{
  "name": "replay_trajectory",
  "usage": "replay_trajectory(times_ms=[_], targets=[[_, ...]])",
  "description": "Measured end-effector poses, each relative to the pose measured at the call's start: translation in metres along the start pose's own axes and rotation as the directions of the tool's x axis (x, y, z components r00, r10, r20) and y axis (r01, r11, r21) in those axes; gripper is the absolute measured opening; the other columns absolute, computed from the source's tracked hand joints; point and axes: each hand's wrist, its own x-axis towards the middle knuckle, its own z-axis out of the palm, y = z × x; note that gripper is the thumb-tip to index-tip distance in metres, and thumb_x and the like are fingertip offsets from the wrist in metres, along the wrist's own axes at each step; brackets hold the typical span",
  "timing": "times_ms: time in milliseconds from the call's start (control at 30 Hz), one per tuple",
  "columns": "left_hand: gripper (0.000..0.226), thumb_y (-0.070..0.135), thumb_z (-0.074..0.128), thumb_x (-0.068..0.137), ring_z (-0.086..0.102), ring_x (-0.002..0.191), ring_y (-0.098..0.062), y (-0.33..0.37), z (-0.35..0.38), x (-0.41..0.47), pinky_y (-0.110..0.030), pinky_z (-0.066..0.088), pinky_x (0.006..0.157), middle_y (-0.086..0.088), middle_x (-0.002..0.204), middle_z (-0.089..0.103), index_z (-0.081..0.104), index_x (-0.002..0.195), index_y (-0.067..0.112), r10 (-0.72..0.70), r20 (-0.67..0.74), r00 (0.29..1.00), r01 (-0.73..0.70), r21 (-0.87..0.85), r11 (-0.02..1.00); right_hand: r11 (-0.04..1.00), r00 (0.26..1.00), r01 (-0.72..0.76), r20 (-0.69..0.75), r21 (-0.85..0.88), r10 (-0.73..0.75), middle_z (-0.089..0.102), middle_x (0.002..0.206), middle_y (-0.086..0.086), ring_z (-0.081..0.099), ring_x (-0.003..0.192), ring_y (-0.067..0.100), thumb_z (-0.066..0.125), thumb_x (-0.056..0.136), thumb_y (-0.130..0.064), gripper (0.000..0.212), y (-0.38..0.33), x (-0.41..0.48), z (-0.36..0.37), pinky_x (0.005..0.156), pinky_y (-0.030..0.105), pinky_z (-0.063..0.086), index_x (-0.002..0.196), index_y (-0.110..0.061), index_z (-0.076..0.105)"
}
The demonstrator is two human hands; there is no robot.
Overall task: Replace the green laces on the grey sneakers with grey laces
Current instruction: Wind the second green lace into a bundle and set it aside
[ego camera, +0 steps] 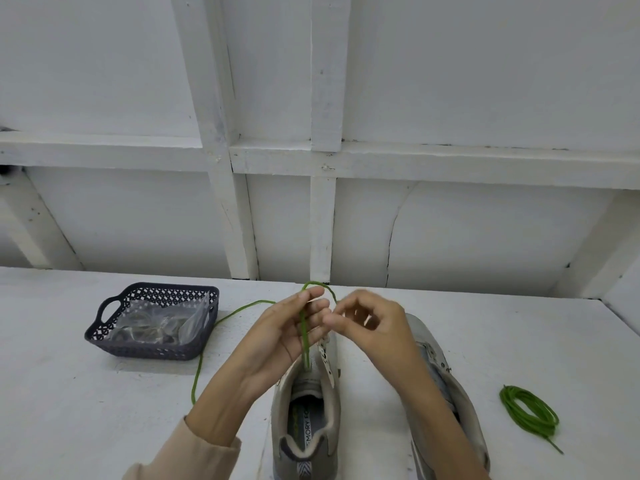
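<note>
Two grey sneakers stand side by side on the white table, heels toward me: the left sneaker (pixel 306 420) and the right sneaker (pixel 446 386). A green lace (pixel 304 332) rises from the left sneaker's eyelets, loops over my fingers and trails left across the table. My left hand (pixel 277 336) holds this lace across its fingers above the shoe's tongue. My right hand (pixel 367 322), blurred, has its fingers curled and pinches the lace loop right beside the left hand. A second green lace (pixel 530 412) lies coiled on the table at the right.
A dark perforated basket (pixel 104 332) with handles sits at the left and holds clear plastic bags (pixel 162 323) whose contents I cannot make out. A white panelled wall runs along the table's far edge.
</note>
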Motion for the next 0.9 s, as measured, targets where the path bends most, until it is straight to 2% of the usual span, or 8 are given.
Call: replay_trajectory(times_ms=[100, 200, 333, 467, 533, 667, 767, 900], targets=[[0.020, 0.017, 0.057, 0.087, 0.066, 0.066, -0.014, 0.003, 0.005, 0.000, -0.027, 0.060, 0.066, -0.006, 0.077, 0.067, 0.071, 0.096, 0.005, -0.015, 0.038, 0.999, 0.016, -0.028, 0.999, 0.994, 0.993, 0.109, 0.033, 0.015, -0.110, 0.062, 0.108, -0.016, 0.058, 0.103, 0.008, 0.069, 0.081, -0.036, 0.029, -0.001, 0.007, 0.001, 0.082, 0.021, 0.045, 0.108, -0.027, 0.064], [0.023, 0.017, 0.053, 0.091, 0.062, 0.059, -0.012, 0.003, 0.008, -0.001, -0.025, 0.058, 0.062, -0.005, 0.072, 0.063, 0.070, 0.098, 0.003, -0.045, 0.084, 0.995, 0.045, 0.000, 0.999, 0.985, 0.985, 0.044, 0.160, 0.166, -0.071, 0.060, 0.129, -0.013, 0.051, 0.125, 0.008, 0.056, 0.091, -0.034, 0.037, 0.002, 0.015, -0.001, 0.104, 0.030, 0.040, 0.127, -0.023, 0.057], [0.024, 0.016, 0.050, 0.095, 0.060, 0.055, -0.009, 0.002, 0.010, -0.002, -0.024, 0.058, 0.059, -0.003, 0.068, 0.061, 0.069, 0.099, 0.003, -0.063, 0.086, 0.994, 0.060, 0.027, 0.998, 0.985, 0.976, -0.043, 0.219, 0.167, 0.005, 0.071, 0.110, 0.001, 0.063, 0.109, 0.012, 0.060, 0.093, -0.028, 0.027, 0.005, 0.026, -0.007, 0.093, 0.024, 0.045, 0.116, -0.016, 0.066], [0.027, 0.016, 0.050, 0.094, 0.063, 0.055, -0.010, 0.002, 0.010, -0.005, -0.024, 0.059, 0.059, -0.003, 0.069, 0.063, 0.073, 0.098, 0.003, -0.098, 0.099, 0.990, 0.095, 0.036, 0.995, 0.971, 0.941, -0.109, 0.337, 0.213, 0.031, 0.071, 0.107, 0.014, 0.064, 0.098, 0.025, 0.061, 0.093, -0.023, 0.028, 0.004, 0.031, -0.021, 0.092, 0.030, 0.051, 0.117, -0.011, 0.067], [0.026, 0.018, 0.052, 0.091, 0.064, 0.055, -0.010, 0.001, 0.012, -0.007, -0.024, 0.058, 0.058, -0.003, 0.068, 0.064, 0.071, 0.101, 0.003, -0.119, 0.103, 0.988, 0.114, 0.048, 0.992, 0.955, 0.931, -0.140, 0.363, 0.261, 0.037, 0.071, 0.102, 0.012, 0.060, 0.087, 0.025, 0.059, 0.094, -0.020, 0.028, 0.006, 0.032, -0.028, 0.087, 0.032, 0.050, 0.119, -0.010, 0.067], [0.020, 0.020, 0.056, 0.087, 0.064, 0.055, -0.010, -0.002, 0.019, -0.012, -0.025, 0.057, 0.056, -0.004, 0.068, 0.065, 0.070, 0.093, 0.007, -0.176, 0.170, 0.970, 0.156, 0.125, 0.980, 0.942, 0.959, -0.139, 0.278, 0.305, 0.052, 0.067, 0.083, 0.005, 0.053, 0.074, 0.017, 0.068, 0.084, -0.017, 0.020, 0.009, 0.035, -0.030, 0.067, 0.024, 0.043, 0.102, -0.015, 0.076], [0.023, 0.018, 0.052, 0.091, 0.065, 0.057, -0.012, -0.010, 0.025, -0.017, -0.026, 0.057, 0.058, -0.006, 0.071, 0.067, 0.072, 0.093, 0.006, -0.231, 0.276, 0.933, 0.189, 0.168, 0.967, 0.955, 0.976, -0.099, 0.214, 0.279, 0.038, 0.068, 0.079, 0.003, 0.054, 0.073, 0.012, 0.073, 0.078, -0.018, 0.013, 0.006, 0.036, -0.027, 0.066, 0.021, 0.044, 0.090, -0.019, 0.078], [0.030, 0.019, 0.046, 0.096, 0.070, 0.066, -0.016, -0.013, 0.028, -0.018, -0.028, 0.058, 0.064, -0.010, 0.079, 0.071, 0.075, 0.096, 0.009, -0.286, 0.385, 0.877, 0.217, 0.213, 0.953, 0.951, 0.990, -0.044, 0.143, 0.305, 0.000, 0.067, 0.090, 0.025, 0.056, 0.081, 0.016, 0.073, 0.079, -0.015, 0.010, 0.002, 0.034, -0.022, 0.071, 0.019, 0.047, 0.084, -0.023, 0.077]])
